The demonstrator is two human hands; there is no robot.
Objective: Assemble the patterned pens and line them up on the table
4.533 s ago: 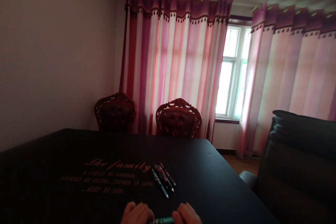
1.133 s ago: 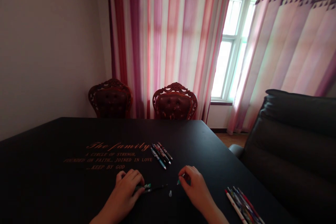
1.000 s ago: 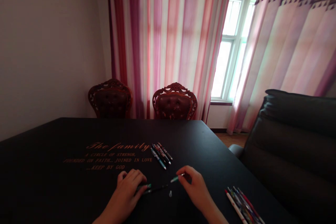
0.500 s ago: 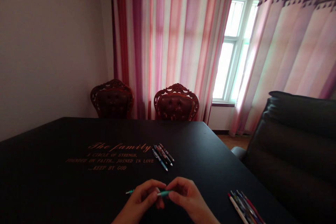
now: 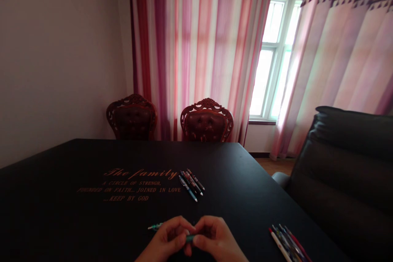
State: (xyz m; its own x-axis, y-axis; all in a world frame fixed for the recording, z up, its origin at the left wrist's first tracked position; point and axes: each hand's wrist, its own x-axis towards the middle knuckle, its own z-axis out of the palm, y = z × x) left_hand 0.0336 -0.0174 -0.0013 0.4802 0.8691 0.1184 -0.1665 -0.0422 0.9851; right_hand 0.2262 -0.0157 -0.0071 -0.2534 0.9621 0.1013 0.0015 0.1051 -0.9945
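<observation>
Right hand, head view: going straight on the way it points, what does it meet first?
The teal-barrelled pen, already pinched at the fingertips of the right hand. Just beyond it is the left hand, which also holds the pen, though depth is hard to judge from this view.

Pen teal; curtains pink-white striped; table black.

Left hand is showing slim, tapering fingers | right hand is showing the same slim build | bare wrists are running off the lower frame edge | nails are blurring in shadow
</observation>
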